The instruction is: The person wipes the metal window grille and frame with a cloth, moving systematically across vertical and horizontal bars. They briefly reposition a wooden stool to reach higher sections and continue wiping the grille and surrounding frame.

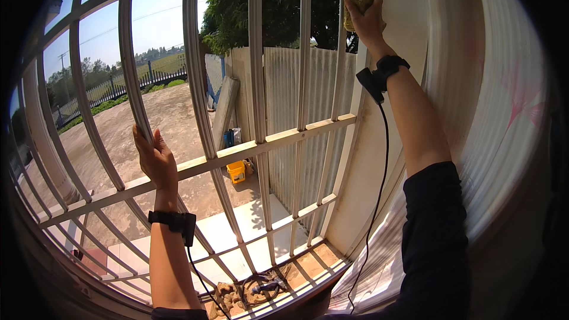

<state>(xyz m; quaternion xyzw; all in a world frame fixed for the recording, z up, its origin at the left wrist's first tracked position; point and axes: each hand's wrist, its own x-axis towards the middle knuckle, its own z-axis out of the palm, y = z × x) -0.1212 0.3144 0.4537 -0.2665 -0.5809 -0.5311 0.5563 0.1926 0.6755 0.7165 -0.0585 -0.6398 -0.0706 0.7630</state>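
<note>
A metal window grille [222,155] of upright and cross bars stands before me. At the upper right my right hand [370,20] grips a crumpled yellow-green cloth [353,20] against the grille's edge, beside the window frame. My left hand [158,158] is around an upright bar [133,71] at the left, just above the middle crossbar. Each wrist wears a black strap with a small device and a cable.
Below lies a window sill [304,271] with carved ornaments [226,295] and a dark coiled object on it. A sheer curtain [502,111] hangs at the right. Outside are a yellow bucket [236,172], a corrugated panel [284,89] and a paved yard.
</note>
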